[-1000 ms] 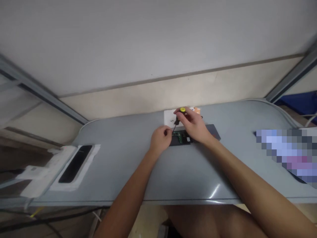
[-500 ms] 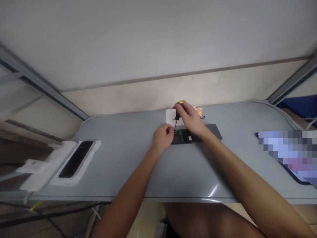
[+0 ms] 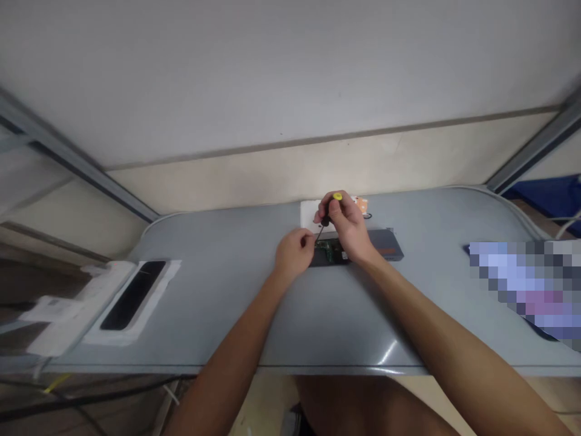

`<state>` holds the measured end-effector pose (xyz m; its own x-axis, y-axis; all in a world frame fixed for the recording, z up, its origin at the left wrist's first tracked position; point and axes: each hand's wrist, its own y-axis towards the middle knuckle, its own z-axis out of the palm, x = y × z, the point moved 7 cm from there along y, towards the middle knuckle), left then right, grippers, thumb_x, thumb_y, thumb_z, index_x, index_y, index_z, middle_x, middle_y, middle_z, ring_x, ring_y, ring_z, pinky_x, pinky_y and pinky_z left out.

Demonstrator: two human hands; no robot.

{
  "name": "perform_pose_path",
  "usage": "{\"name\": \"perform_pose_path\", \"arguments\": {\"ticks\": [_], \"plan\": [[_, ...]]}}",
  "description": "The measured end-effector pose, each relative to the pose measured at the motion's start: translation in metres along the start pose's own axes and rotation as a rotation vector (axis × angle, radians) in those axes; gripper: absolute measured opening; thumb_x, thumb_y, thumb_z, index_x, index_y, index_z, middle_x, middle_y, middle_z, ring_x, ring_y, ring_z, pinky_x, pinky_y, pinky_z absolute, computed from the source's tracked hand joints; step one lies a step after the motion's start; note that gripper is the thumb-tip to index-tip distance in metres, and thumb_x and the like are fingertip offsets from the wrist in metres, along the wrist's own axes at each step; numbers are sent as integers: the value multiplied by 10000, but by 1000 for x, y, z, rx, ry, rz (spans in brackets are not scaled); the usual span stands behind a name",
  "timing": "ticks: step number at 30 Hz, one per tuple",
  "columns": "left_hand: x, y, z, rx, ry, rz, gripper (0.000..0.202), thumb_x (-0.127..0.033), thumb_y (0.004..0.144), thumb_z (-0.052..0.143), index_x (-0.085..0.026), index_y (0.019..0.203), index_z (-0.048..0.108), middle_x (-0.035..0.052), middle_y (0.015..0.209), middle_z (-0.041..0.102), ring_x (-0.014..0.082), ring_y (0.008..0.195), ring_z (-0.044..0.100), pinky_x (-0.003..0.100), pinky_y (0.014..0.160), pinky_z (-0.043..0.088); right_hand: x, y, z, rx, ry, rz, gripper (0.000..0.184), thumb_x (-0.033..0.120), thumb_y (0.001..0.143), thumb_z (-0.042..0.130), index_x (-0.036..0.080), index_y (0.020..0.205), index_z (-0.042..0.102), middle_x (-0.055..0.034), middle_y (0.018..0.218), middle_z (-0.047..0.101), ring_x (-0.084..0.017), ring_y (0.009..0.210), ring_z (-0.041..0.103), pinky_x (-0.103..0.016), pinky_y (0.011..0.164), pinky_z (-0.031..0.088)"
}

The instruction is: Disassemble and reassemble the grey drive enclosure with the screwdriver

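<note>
My right hand (image 3: 351, 227) is wrapped round a screwdriver (image 3: 326, 221) with a dark handle and a yellow cap. The shaft slants down to the left, its tip by the left part of an opened black device (image 3: 338, 253) with a green circuit board (image 3: 323, 249) showing. At the device's left end my left hand (image 3: 295, 249) is closed, thumb and forefinger pinched near the screwdriver tip; what they grip, if anything, is hidden. A flat grey piece (image 3: 385, 243) lies right of the board, partly behind my right wrist.
White paper (image 3: 307, 212) and an orange-and-white item (image 3: 362, 204) lie behind my hands. A black phone-like slab (image 3: 134, 297) rests on white sheets at the left of the grey table (image 3: 218, 290). At the right is a blurred-out screen (image 3: 521, 284). Metal posts flank the table.
The screwdriver leans more, its handle now tipped further to the right. My right hand has turned and dropped slightly. My left hand stays at the device; the whole view has shifted a little.
</note>
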<state>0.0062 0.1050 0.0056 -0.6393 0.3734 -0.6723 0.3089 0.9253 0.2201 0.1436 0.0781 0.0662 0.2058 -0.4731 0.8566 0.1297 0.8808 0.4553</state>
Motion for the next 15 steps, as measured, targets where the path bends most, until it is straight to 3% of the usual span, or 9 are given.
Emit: {"name": "perform_pose_path", "arguments": {"ticks": [15], "plan": [[0, -1, 1, 12, 1, -26, 239, -135, 927, 523, -208, 850, 737, 39, 934, 762, 180, 852, 659, 305, 813, 485, -10, -2, -5, -36, 94, 11, 380, 630, 969, 602, 255, 922, 566, 11, 796, 550, -137, 715, 548, -316, 697, 456]]}}
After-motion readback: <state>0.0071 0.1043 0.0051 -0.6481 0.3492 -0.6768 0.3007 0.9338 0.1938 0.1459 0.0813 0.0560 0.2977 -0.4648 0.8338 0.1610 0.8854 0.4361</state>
